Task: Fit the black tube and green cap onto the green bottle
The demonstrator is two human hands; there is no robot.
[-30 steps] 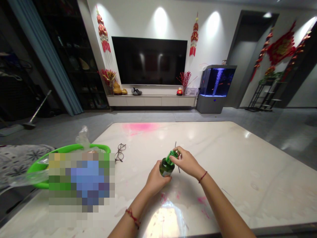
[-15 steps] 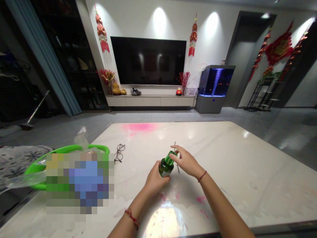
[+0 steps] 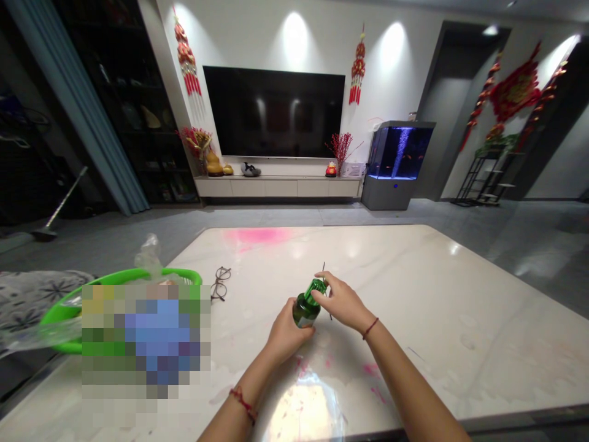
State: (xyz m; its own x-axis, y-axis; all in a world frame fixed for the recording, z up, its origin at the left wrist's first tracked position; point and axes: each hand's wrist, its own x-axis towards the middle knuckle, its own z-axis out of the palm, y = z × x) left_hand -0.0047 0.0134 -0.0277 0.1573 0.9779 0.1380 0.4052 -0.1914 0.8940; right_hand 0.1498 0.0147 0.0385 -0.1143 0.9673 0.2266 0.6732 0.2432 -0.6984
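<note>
A dark green bottle (image 3: 305, 312) with a pale label is tilted over the table, its top leaning away to the right. My left hand (image 3: 286, 331) is closed round the bottle's body. The shiny green cap (image 3: 315, 291) is at the bottle's neck, and my right hand (image 3: 339, 299) grips it between thumb and fingers. Whether the cap is loose from the neck I cannot tell. A thin dark stick (image 3: 324, 267) lies on the table beyond my right hand, which hides its middle.
The pale marble table (image 3: 414, 288) bears pink stains. Folded glasses (image 3: 221, 283) lie left of the bottle. Farther left stands a green basket (image 3: 48, 319) with plastic bags, partly blurred out. A television (image 3: 276, 113) and a fish tank (image 3: 400, 153) stand beyond the table.
The whole view has shifted slightly to the left. Both hands keep their hold on the bottle and its cap, with only a slight turn of the cap visible.
</note>
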